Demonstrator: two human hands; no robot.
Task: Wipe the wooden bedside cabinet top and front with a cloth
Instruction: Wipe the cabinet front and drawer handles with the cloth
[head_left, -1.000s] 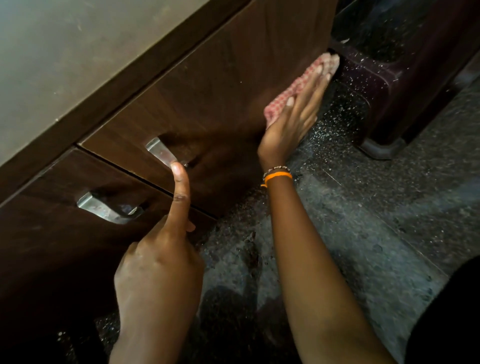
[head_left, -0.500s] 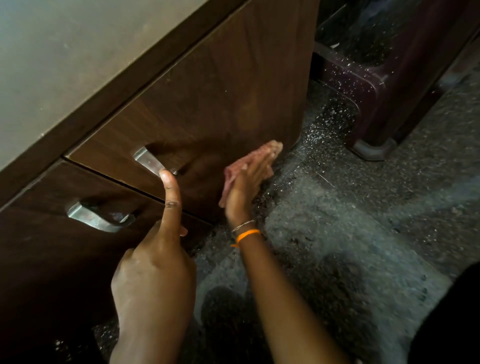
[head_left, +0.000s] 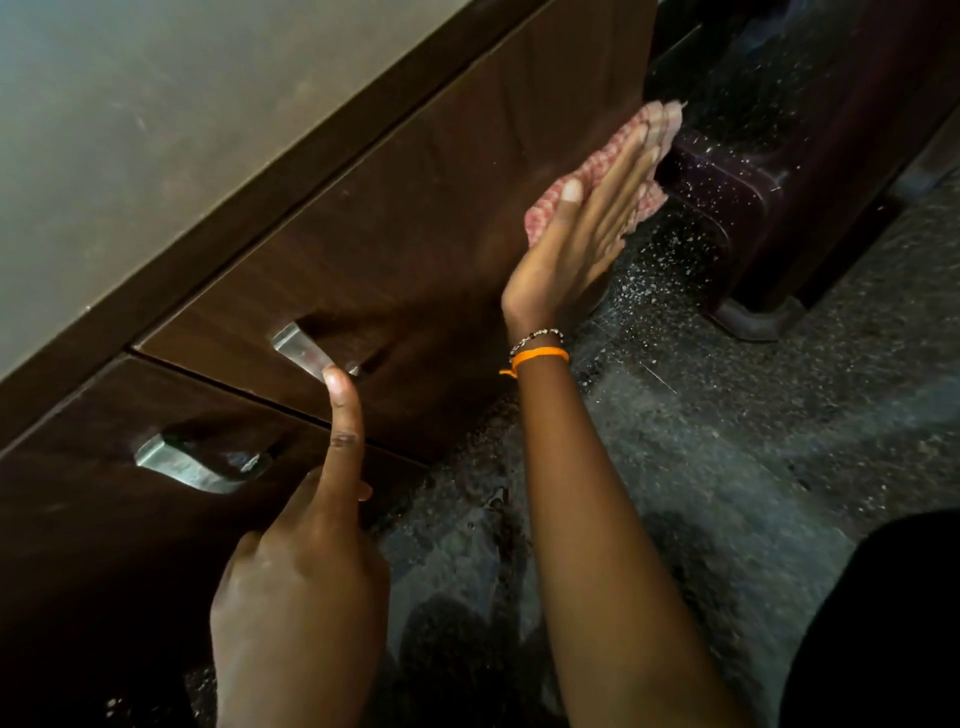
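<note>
The dark wooden bedside cabinet (head_left: 415, 208) fills the left of the view, with a pale top (head_left: 182, 104) and two drawer fronts. My right hand (head_left: 587, 244) lies flat, pressing a pink checked cloth (head_left: 597, 166) against the far end of the upper drawer front, near its right edge. My left hand (head_left: 306, 561) rests against the lower drawer front with the thumb stretched up, its tip touching the metal handle (head_left: 306, 353) of the upper drawer. It holds nothing.
A second metal handle (head_left: 197, 467) sits on the lower drawer. A dark plastic stool or bin (head_left: 779, 182) stands just past the cabinet's right end. Speckled stone floor (head_left: 727, 467) spreads to the right.
My right hand has swept the cloth back up and away along the upper drawer front, from its bottom edge to its far right end. My left hand has stayed put.
</note>
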